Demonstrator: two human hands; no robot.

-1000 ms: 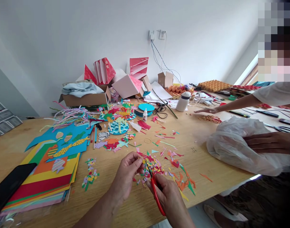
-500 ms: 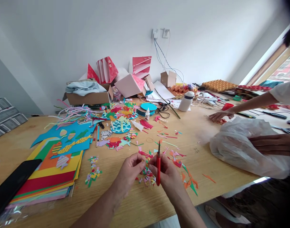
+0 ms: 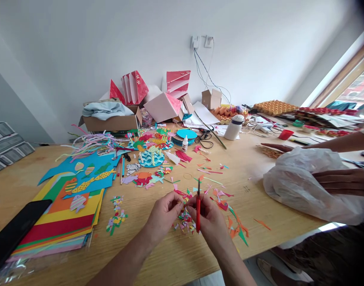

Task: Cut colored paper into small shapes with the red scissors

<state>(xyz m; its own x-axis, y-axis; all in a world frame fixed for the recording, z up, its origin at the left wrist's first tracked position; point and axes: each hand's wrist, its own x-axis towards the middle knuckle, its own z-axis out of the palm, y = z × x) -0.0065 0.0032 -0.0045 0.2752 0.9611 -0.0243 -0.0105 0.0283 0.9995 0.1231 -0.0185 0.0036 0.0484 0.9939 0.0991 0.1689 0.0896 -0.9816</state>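
Note:
Red-handled scissors (image 3: 198,214) stand upright in my right hand (image 3: 211,220), dark blades pointing away from me. The thumb and forefinger of that hand come close to the fingertips of my left hand (image 3: 164,213). My left hand is closed in a pinch; whatever lies between its fingertips is too small to make out. Under both hands is a heap of tiny coloured paper scraps (image 3: 185,226). Longer orange and green paper strips (image 3: 239,225) lie right of my right hand. A smaller cluster of paper bits (image 3: 118,216) sits to the left.
Coloured paper sheets (image 3: 56,224) and a black phone (image 3: 19,232) lie at left. Blue wave-edged discs (image 3: 152,158), paper fish, and a glue bottle (image 3: 185,143) are beyond my hands. At right, a co-worker's hand (image 3: 345,180) rests on a white plastic bag (image 3: 291,186).
My hands and the scissors have barely moved. At right, the co-worker's far arm has dropped lower behind the bag, and their head has left the view.

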